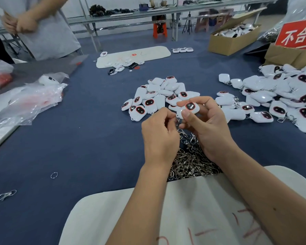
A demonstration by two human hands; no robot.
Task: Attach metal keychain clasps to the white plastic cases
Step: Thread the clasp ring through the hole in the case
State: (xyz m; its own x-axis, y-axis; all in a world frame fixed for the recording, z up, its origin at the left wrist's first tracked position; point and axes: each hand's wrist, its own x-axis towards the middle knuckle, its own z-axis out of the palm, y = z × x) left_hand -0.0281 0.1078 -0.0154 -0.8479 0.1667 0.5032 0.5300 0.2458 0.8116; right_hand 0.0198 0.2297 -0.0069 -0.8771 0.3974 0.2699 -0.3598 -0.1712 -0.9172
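Blue cloth covers the table (78,138), with shelving behind, a second person at far left, a carton (231,41) at the back, and case piles at centre (157,96) and right (281,96). Over the clasp heap (189,161), the right hand (208,124) pinches a case (188,108), dark window up, long axis running left-right. The left hand (159,133) pinches a clasp (178,122) at the case's lower edge; fingers hide the join.

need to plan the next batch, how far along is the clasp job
Partly through. Done: the big heap at right holds white cases with metal clasps hanging from several. In hand: the right hand holds one case while the left hand pinches a clasp at its edge. Left: the middle pile of cases shows no clasps, and a clasp pile remains.
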